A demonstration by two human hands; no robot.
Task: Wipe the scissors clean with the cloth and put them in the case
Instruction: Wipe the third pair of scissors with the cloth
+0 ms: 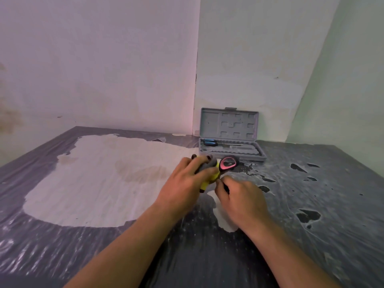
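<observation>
head view | worn high, faces forward and down | near the table (pixel 311 204) | toward wall corner (pixel 196 90)

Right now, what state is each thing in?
case: open, lid upright against the wall
screwdriver: lying in the case tray
scissors: out of the case, pink handle showing
cloth: bunched, gripped by left hand
right hand: fingers curled at the scissors
</observation>
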